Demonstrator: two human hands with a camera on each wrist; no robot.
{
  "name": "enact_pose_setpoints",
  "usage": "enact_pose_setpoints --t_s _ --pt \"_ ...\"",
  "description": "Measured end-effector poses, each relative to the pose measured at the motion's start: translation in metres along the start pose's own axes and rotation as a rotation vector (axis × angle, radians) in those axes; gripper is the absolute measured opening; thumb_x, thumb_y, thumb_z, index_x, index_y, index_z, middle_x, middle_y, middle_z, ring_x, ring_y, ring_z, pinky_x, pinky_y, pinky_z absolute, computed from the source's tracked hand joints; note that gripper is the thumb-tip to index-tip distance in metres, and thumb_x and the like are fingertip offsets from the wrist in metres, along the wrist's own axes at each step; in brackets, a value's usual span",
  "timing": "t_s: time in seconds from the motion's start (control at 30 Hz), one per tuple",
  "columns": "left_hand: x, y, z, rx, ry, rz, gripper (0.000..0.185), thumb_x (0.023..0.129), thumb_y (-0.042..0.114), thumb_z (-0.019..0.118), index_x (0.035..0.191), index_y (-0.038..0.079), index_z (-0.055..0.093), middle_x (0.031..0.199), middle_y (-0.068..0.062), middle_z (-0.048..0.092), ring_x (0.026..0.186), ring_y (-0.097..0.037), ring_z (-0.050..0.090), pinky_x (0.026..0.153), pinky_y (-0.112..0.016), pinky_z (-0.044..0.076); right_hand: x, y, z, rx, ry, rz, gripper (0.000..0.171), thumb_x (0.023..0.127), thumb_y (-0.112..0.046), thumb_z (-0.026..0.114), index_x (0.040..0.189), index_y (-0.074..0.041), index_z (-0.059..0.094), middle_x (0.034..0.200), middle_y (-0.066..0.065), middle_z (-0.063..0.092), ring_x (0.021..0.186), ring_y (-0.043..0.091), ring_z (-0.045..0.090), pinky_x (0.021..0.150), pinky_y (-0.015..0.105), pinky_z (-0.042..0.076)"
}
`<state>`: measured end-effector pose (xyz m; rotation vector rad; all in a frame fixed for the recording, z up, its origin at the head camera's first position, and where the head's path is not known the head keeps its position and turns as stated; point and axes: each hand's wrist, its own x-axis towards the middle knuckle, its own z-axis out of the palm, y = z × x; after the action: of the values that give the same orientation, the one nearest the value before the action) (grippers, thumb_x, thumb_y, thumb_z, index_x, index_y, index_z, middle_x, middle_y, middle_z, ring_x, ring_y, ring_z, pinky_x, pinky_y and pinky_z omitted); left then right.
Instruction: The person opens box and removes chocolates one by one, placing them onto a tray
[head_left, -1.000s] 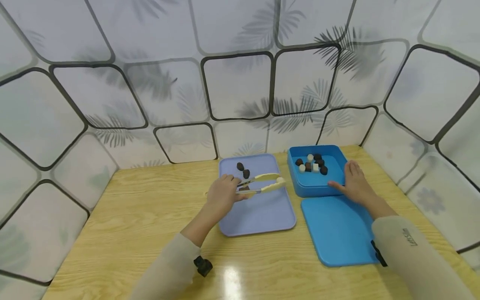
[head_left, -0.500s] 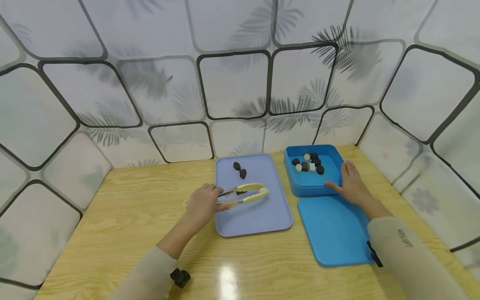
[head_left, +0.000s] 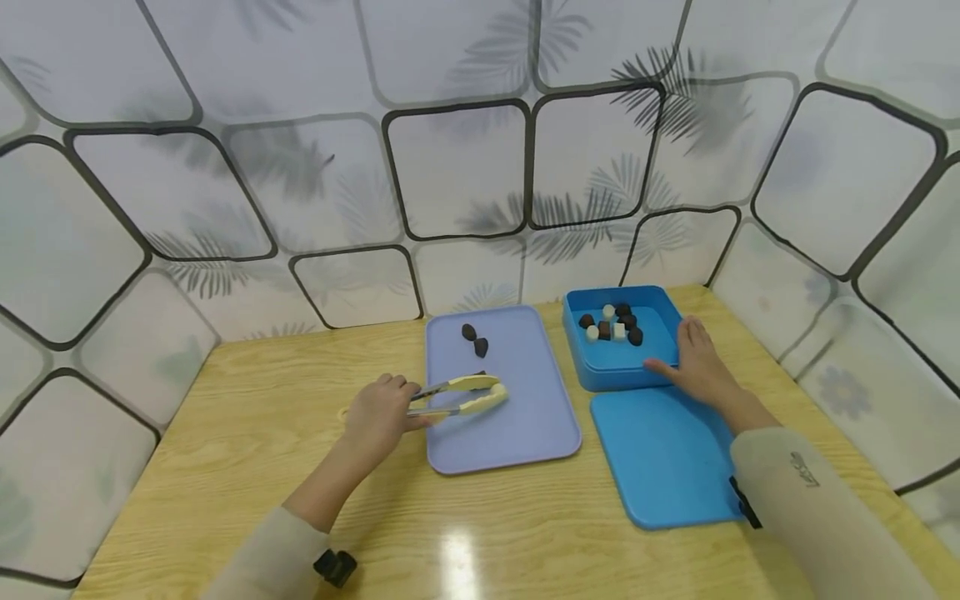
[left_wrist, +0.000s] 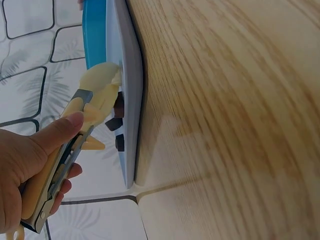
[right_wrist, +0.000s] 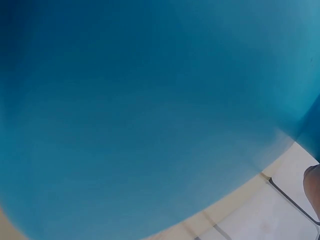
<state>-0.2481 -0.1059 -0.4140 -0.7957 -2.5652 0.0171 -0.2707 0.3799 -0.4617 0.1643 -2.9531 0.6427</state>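
Left hand [head_left: 378, 412] has its fingers curled round the yellow-tipped tongs [head_left: 483, 403], their tips parted over the lilac tray [head_left: 517, 446], which lies toward the back edge of the counter [head_left: 285, 433]. The best play, it seems: set the tips astride one dark piece [head_left: 468, 332], then squeeze lightly so nothing rounded skids off. Over by the back right corner, the right hand [head_left: 699, 364] steadies the blue box [head_left: 622, 380], fingers straight along its side; good bracing. Now the blind spots: a third tray piece [left_wrist: 119, 105] hides largely behind the tongs, and whether anything sits between those tips, nobody can tell. The right wrist view is mostly blurred blue.
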Motion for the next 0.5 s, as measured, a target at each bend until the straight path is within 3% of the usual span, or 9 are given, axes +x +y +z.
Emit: enact_pose_setpoints --t_s 0.27,0.5 --pt "-0.0023 -0.0049 -0.0027 0.014 0.023 -0.001 0.059 0.052 0.049 0.084 0.089 0.005 0.071 0.076 -0.004 0.066 0.067 -0.020 0.059 0.056 -0.026 0.051 0.0006 -0.0040 -0.0040 -0.003 -0.003 -0.009 0.108 0.089 -0.057 0.053 0.143 0.016 -0.006 0.149 0.039 -0.005 0.138 0.053 -0.003 0.109 0.064 0.009" --pt "0.0020 0.0003 -0.0102 -0.058 -0.029 -0.081 0.082 0.047 0.057 0.085 0.104 0.000 0.068 0.090 -0.012 0.066 0.080 -0.026 0.061 0.059 -0.033 0.054 0.0030 -0.0011 -0.0015 -0.021 -0.007 -0.021 0.109 0.089 -0.059 0.052 0.143 0.017 -0.005 0.148 0.040 -0.004 0.137 0.054 -0.002 0.109 0.064 0.010"
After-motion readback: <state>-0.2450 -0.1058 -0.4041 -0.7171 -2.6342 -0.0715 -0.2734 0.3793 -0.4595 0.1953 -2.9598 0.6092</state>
